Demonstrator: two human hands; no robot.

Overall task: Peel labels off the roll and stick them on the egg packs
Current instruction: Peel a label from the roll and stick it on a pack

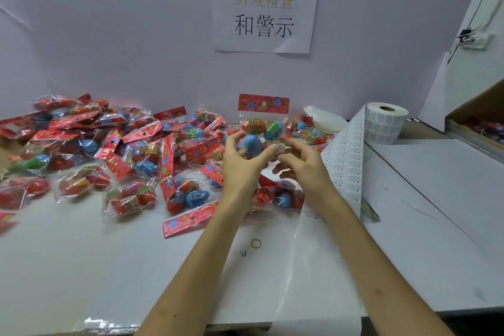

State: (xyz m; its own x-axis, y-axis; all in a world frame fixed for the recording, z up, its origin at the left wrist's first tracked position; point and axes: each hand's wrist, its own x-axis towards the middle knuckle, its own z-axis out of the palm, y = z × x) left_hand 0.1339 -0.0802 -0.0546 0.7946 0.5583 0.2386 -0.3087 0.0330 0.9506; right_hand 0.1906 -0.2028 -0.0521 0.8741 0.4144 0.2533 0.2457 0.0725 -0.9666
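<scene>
**Inspector:** Progress, left to right?

**Checker:** The heap of egg packs lies on the surface; I cannot tell which are labelled. Left hand: fingers curled round one raised pack. Right hand: fingers pinching a label against it. The strip and roll look far from finished.

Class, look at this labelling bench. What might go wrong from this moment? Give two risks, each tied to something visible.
1. The left hand holds the egg pack in the air while the right hand pinches the label against crinkly film over round eggs; it may stick creased or crooked.
2. The loose label strip hangs from the roll beside the right forearm; an arm movement might snag it and tug the roll.
</scene>
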